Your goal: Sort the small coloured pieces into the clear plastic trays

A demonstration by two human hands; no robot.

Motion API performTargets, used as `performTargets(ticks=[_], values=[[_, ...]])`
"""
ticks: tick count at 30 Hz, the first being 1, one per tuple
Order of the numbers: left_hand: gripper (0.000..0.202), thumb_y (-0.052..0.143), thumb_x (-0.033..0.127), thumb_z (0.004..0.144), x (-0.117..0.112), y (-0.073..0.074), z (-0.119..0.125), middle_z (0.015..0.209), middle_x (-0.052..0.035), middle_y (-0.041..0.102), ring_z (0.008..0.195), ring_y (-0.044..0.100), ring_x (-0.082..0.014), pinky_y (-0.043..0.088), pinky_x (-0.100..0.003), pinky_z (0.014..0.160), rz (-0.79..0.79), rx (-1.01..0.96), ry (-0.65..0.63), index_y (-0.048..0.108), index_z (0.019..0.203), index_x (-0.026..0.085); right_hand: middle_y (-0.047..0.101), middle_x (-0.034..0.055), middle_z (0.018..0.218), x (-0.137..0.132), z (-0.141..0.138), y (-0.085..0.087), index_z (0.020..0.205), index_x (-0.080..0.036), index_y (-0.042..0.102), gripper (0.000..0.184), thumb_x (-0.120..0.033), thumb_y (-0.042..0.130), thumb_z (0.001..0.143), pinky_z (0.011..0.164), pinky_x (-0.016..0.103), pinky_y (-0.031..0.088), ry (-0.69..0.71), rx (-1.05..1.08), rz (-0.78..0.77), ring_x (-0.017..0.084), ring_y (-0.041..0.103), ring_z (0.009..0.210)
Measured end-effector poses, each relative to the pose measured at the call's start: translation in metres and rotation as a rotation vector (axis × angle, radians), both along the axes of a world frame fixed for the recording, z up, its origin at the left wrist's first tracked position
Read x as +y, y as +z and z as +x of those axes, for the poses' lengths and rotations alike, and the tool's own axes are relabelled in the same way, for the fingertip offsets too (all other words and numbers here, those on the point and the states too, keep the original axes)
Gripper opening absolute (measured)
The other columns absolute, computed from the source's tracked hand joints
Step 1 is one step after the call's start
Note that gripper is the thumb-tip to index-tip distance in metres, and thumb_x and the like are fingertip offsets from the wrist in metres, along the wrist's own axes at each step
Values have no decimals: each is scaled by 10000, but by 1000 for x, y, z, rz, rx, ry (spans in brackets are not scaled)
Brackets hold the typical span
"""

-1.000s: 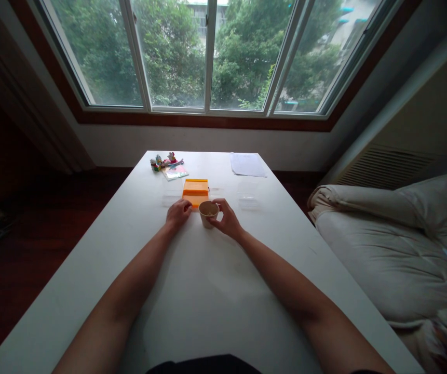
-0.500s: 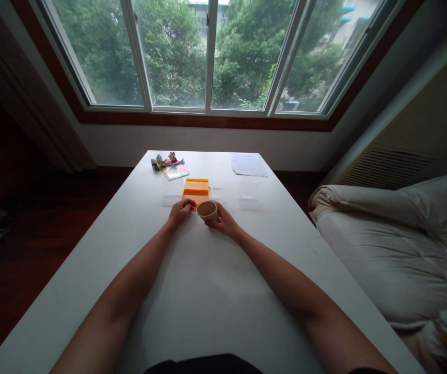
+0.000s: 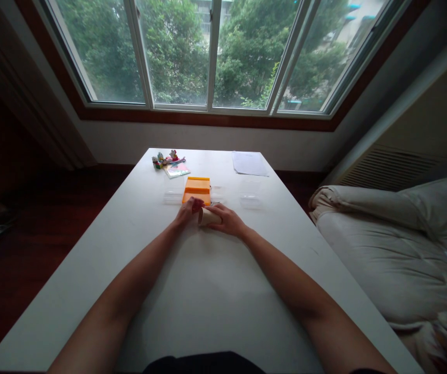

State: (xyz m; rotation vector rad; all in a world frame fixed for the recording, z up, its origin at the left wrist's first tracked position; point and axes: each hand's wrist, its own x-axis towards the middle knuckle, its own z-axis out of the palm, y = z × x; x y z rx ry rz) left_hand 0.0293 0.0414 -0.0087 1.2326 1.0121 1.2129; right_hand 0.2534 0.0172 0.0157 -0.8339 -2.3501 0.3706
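My right hand (image 3: 229, 219) is wrapped round a pale brown paper cup (image 3: 208, 217). The cup lies tipped over, its mouth turned to the left. Just beside that mouth is my left hand (image 3: 188, 209), with its fingers pinched together; whatever they hold, if anything, is too small to make out. Past both hands lies an orange, see-through plastic case (image 3: 197, 188), opened out flat in two halves. My left fingers are close to the near edge of the case and hide part of it.
Clear plastic containers stand left (image 3: 173, 196) and right (image 3: 250, 200) of the case. Small colourful figurines (image 3: 160, 160) and a pinkish card (image 3: 177, 170) lie at the far left of the white table (image 3: 192, 296). White paper sheets (image 3: 249, 163) lie far right.
My right hand has tipped the cup from nearly upright onto its side, mouth to the left. My left hand has shifted slightly right, staying near the cup's rim.
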Motion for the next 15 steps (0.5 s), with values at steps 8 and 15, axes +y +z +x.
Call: performTargets(ticks=[8, 15], values=[[704, 357, 748, 899, 2, -5, 3, 993, -130, 721, 935, 663, -242, 515, -389, 870, 19, -83, -57, 679, 978, 127, 579, 117, 1295, -5, -3, 16, 1467, -295, 451, 684, -417, 725, 851, 962, 443, 507, 67, -185, 235, 287, 570, 1152], [757, 295, 788, 889, -5, 5, 5, 1012, -125, 708, 945, 645, -237, 516, -370, 867, 23, -15, -66, 675, 964, 138, 550, 123, 1338, -6, -8, 17, 1464, -284, 446, 602, -334, 663, 904, 986, 480, 467, 63, -261, 349, 305, 509, 1213]])
